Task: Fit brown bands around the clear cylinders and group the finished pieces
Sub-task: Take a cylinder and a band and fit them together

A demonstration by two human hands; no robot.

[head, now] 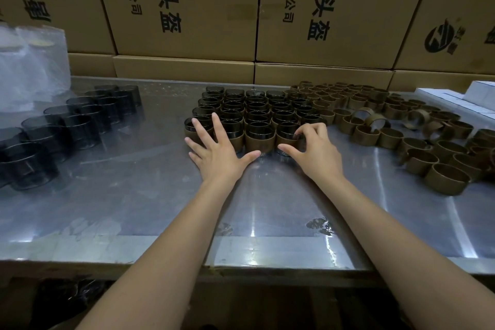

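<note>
A packed block of finished cylinders with brown bands (pixel 254 112) stands at the table's middle. My left hand (pixel 218 149) lies flat with spread fingers against the front left pieces of that block. My right hand (pixel 312 147) curls its fingers and thumb around a banded cylinder (pixel 288 136) at the block's front right corner. Loose brown bands (pixel 401 126) are scattered to the right. Bare dark clear cylinders (pixel 67 126) stand in rows at the left.
The shiny metal table (pixel 241 209) has its front edge near me. Stacked cardboard boxes (pixel 187 8) wall off the back. A clear plastic bag (pixel 29 67) sits at the far left, white boxes (pixel 460 99) at the far right.
</note>
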